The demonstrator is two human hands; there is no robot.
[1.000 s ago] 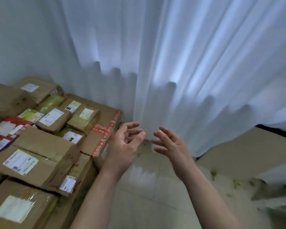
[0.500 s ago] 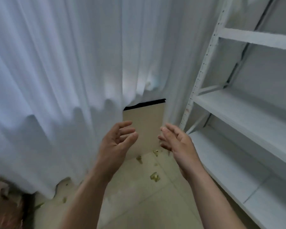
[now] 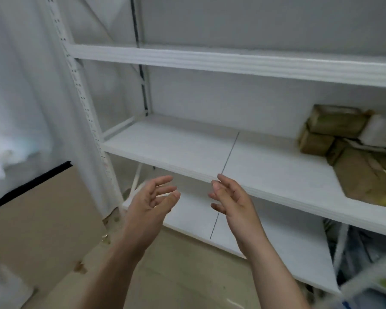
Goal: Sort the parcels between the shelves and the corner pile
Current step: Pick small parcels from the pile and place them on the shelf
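A white metal shelf unit (image 3: 187,148) fills the view ahead. Several brown cardboard parcels (image 3: 352,152) sit stacked at the right end of its middle shelf. My left hand (image 3: 152,204) and my right hand (image 3: 232,199) hover side by side in front of the middle shelf's edge, palms facing each other. Both have loosely spread fingers and hold nothing. The corner pile of parcels is out of view.
A white curtain (image 3: 25,97) hangs at the left beside the shelf's upright post (image 3: 87,112). A beige wall panel with a black top edge (image 3: 38,210) stands below it. The lower shelf (image 3: 276,237) runs behind my hands; dark bagged items (image 3: 366,253) lie at lower right.
The view has swung right from the corner pile, past the curtain, onto the shelves. Both hands stay raised and hold nothing throughout.
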